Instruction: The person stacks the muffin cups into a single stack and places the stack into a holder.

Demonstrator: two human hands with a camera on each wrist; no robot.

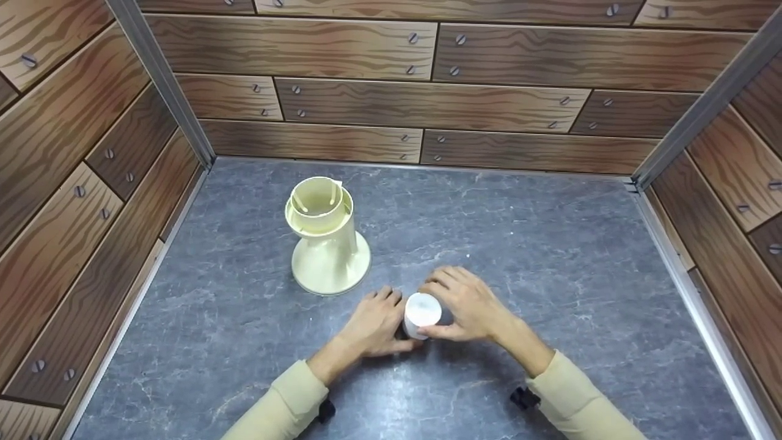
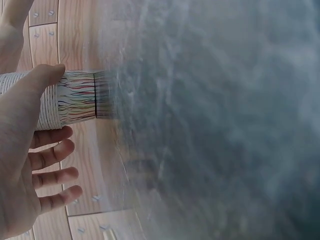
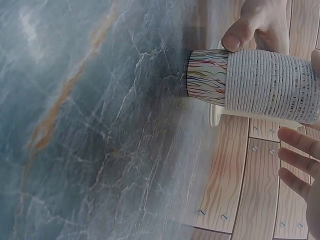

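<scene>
A tall stack of nested paper cups (image 1: pixel 423 310) stands upright on the table, its top a white round opening in the head view. Wavy coloured lines cover the lowest cup, and the rims above form close white rings. My left hand (image 1: pixel 379 324) holds the stack low on its left side, the thumb (image 2: pixel 47 77) against one side and the other fingers spread loosely. From the right, my right hand (image 1: pixel 467 305) grips the stack near its top between thumb and forefinger. In the right wrist view, its other fingers (image 3: pixel 300 162) stand away from the cups.
A cream plastic stand (image 1: pixel 330 263) with a wide round foot and an open double-walled cylinder on top stands behind and left of the cups. Wood-patterned walls (image 1: pixel 427 104) with metal edging enclose the grey marbled table (image 1: pixel 550 244) at the back and both sides.
</scene>
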